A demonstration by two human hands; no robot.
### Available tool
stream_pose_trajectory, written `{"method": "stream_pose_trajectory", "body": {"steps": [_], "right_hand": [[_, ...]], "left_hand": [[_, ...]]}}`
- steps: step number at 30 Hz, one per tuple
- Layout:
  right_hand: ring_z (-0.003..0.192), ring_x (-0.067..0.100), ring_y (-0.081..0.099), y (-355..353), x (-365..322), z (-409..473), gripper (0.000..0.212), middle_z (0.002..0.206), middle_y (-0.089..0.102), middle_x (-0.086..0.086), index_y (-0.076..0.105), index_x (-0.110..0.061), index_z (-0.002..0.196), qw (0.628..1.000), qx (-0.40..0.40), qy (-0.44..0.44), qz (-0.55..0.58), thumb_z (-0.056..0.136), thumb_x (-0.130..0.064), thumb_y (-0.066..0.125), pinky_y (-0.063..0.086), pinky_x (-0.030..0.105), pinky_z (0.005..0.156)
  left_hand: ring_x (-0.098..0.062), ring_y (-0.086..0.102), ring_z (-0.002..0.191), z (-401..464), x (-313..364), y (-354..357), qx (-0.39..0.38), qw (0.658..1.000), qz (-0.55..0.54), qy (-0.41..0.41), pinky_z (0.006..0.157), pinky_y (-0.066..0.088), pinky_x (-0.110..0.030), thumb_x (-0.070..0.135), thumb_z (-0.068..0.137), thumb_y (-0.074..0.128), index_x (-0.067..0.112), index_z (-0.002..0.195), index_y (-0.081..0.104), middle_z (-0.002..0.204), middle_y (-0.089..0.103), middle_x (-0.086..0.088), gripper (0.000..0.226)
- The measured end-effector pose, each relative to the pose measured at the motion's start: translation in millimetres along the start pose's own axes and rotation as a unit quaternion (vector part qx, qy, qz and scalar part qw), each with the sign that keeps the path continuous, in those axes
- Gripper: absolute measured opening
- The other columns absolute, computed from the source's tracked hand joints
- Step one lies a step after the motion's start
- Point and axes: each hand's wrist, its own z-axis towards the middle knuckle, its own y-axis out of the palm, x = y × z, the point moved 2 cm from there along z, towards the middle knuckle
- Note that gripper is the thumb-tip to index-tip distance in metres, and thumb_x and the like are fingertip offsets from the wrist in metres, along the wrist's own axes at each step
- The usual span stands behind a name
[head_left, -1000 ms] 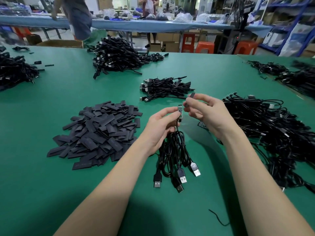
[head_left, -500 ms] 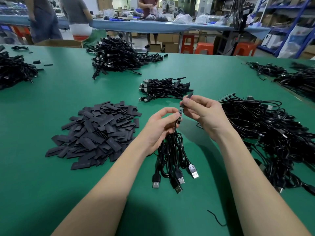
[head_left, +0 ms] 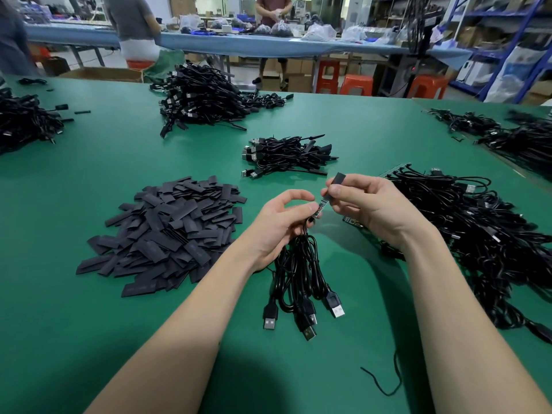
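Heat-shrink sleeve [head_left: 339, 178], flat, black, pinched by our right hand [head_left: 370, 207]: could snag askew on the slim green circuit board [head_left: 320, 206] gripped by our left hand [head_left: 277, 225].

Pretty big workshop space with bright, even light. The near worktop is a wide green table [head_left: 89, 339], and behind it runs a long blue-covered table [head_left: 298, 44] piled with plastic bags [head_left: 318, 32]. Orange stools [head_left: 357, 85] sit by its legs, with cardboard boxes [head_left: 101, 74] on the pale grey floor [head_left: 92, 59]. Blue metal shelving [head_left: 504, 34] lines the right side — a person in a grey shirt [head_left: 131, 19] stands at the far table.
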Motion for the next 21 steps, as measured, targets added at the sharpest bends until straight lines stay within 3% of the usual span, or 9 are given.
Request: {"method": "stream_pose_trajectory", "body": {"steps": [7,14,21], "right_hand": [[0.073,0.010,0.070,-1.1,0.4,-2.0,0.008,0.093,0.077,0.009,0.080,-0.017,0.081,0.999,-0.025,0.023,0.011,0.073,-0.018,0.079,0.056,0.017,0.070],[0.080,0.010,0.071,1.9,8.3,-2.1,0.015,0.095,0.077,0.008,0.075,-0.013,0.092,0.998,-0.037,0.023,0.036,0.077,-0.014,0.074,0.057,0.018,0.072],[0.070,0.007,0.068,0.3,8.3,-4.3,0.014,0.083,0.073,0.000,0.079,-0.017,0.086,0.997,-0.067,0.044,0.015,0.071,-0.018,0.079,0.055,0.016,0.068]], "left_hand": [[-0.009,0.050,0.064,-1.1,0.1,-0.3,-0.004,1.000,0.006,0.001,0.053,0.036,-0.014,0.004,0.094,0.061,0.013,0.105,0.055,0.076,0.069,0.001,0.016],[-0.007,0.049,0.060,-2.2,-0.4,2.8,-0.023,1.000,0.016,-0.013,0.054,0.039,-0.013,0.003,0.095,0.063,0.013,0.104,0.054,0.070,0.061,0.005,0.016],[-0.007,0.050,0.060,-3.7,0.7,4.6,-0.028,1.000,0.007,-0.013,0.055,0.040,-0.014,0.004,0.094,0.063,0.014,0.099,0.054,0.072,0.063,0.003,0.015]]}}
